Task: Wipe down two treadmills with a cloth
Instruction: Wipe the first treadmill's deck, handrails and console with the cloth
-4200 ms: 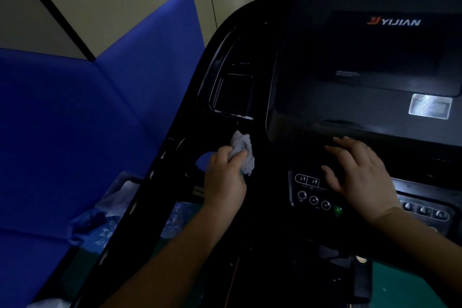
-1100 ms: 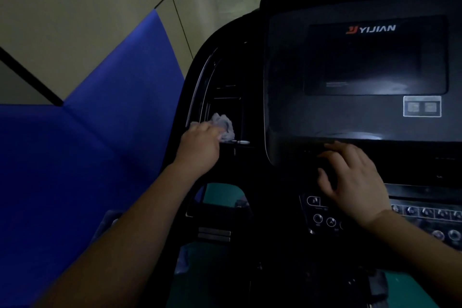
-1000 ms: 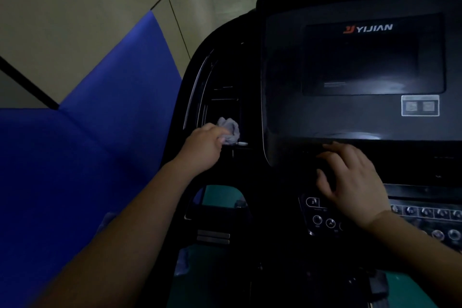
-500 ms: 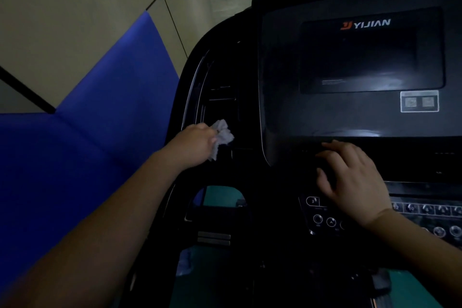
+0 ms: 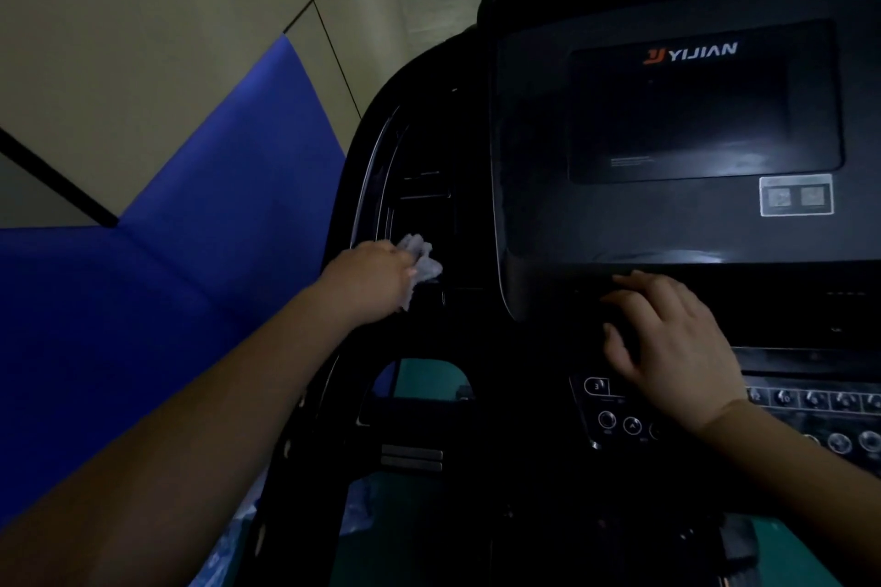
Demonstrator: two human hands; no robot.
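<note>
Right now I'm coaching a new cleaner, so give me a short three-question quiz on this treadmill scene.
1. True or false: the left hand grips the cloth.
2. Where does the right hand rest? A) on the blue mat B) on the console, below the screen C) on the cloth
3. Fill in: the cloth is pressed against the recess to the ___ of the screen.

Key: 1 true; 2 B; 3 left

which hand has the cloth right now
The left hand. It grips the crumpled cloth against the console's left side, while the right hand lies flat, empty, below the screen.
</note>
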